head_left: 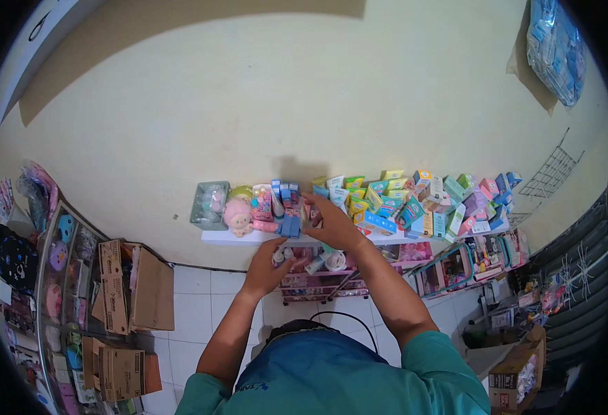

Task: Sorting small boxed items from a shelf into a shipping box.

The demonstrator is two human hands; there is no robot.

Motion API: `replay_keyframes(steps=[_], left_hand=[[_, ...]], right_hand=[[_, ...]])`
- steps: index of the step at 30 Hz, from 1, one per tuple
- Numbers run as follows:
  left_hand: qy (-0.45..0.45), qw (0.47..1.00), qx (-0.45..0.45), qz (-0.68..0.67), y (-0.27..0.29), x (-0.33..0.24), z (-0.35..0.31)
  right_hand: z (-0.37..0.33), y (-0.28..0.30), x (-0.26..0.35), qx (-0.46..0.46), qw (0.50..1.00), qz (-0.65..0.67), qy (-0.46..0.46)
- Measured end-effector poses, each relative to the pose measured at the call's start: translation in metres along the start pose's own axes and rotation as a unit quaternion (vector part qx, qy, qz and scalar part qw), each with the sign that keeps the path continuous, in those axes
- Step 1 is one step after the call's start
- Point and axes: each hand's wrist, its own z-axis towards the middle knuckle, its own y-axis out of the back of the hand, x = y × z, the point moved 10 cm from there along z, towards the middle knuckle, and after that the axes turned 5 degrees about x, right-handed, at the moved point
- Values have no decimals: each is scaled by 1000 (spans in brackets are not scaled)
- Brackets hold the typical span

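My left hand (266,268) is just below the front edge of a white wall shelf (231,236), its fingers curled round small bottles (278,256) with pale tops. Over the shelf reaches my right hand (333,225), thumb and fingers bent about a small pale item (306,213); whether it grips the item is hard to see. Between the hands, blue boxes (290,226) stand at the shelf's front, with slim blue-and-white boxes (286,194) behind. A pink plush doll (238,216) and a green basket (210,200) sit to the left.
Tubes (387,206) and small cartons (455,187) crowd the shelf's right side. Below stands a pink rack (304,282) of small goods. Cardboard boxes (153,287) lie on the floor at left, beside a display shelf (48,277). Another carton (504,391) is at lower right.
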Motion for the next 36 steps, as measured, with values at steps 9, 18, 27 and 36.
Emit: replay_keyframes(steps=[9, 18, 27, 36], left_hand=[[-31, 999, 20, -14, 11, -2, 24], [-110, 993, 36, 10, 17, -43, 43], [-122, 992, -4, -27, 30, -31, 46], [-88, 995, -32, -44, 60, -13, 36]], right_hand=[[11, -8, -6, 19, 999, -26, -43], [-3, 4, 28, -85, 991, -94, -39], [5, -15, 66, -129, 991, -8, -46], [7, -44, 68, -99, 993, 51, -43]])
